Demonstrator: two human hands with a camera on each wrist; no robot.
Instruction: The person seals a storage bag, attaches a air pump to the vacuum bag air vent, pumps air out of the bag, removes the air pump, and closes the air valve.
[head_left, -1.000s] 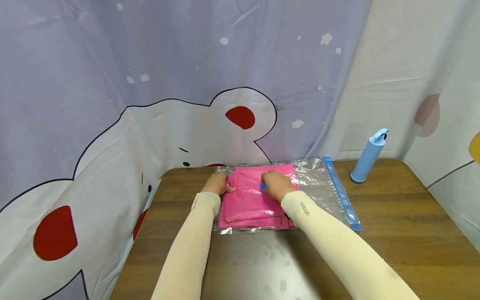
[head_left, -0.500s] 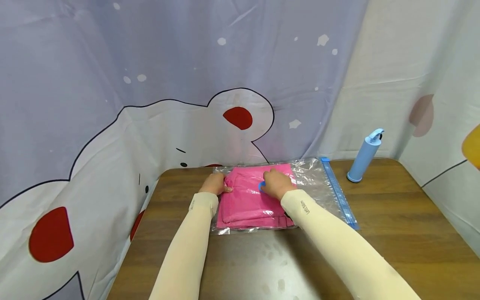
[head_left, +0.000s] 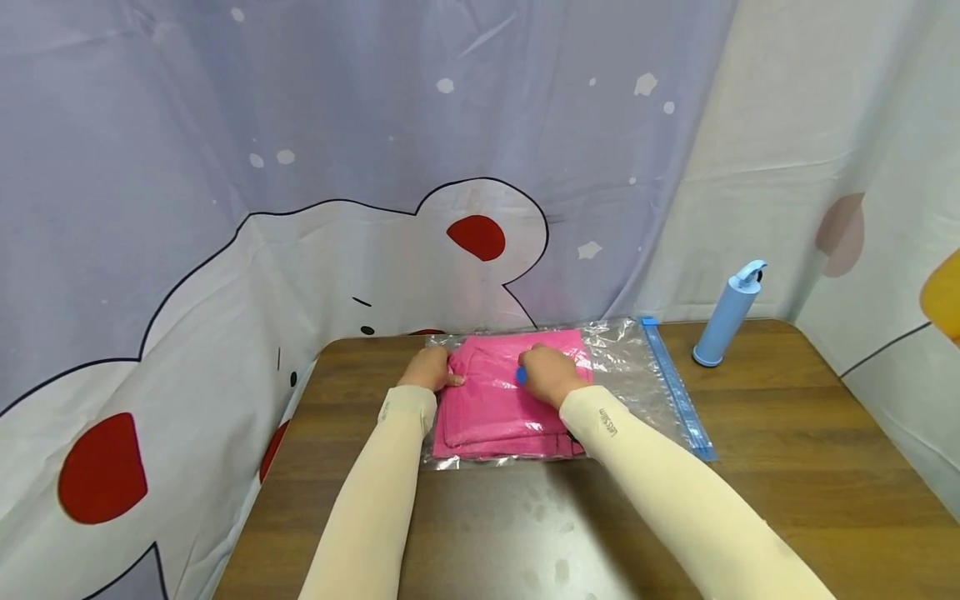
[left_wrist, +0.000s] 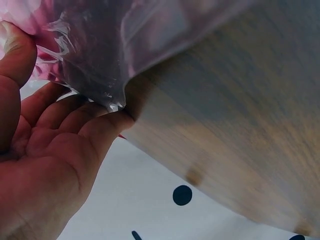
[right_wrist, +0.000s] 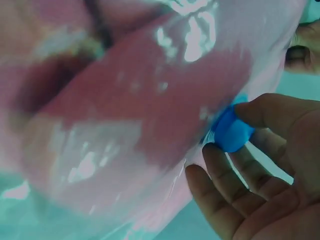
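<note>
Plastic bag (head_left: 626, 358) of pink cloth (head_left: 487, 408) is laid on the table's (head_left: 787, 467) far side, its left edge pinched by the left grip (head_left: 430, 368), its blue cap (right_wrist: 232, 131) by the right grip (head_left: 551, 373). Soft, slippery handling can be expected, firmest at the cap.

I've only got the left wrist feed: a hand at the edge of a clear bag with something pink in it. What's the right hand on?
Observer: The right hand has its thumb and fingers on a round blue cap at the face of the bag.
Operator: And what's along the opposite end?
Observer: A blue strip runs the length of that edge.
Operator: Anything standing on the table?
Observer: Yes, a light-blue cylinder with a handle on top, to the right of the strip.
</note>
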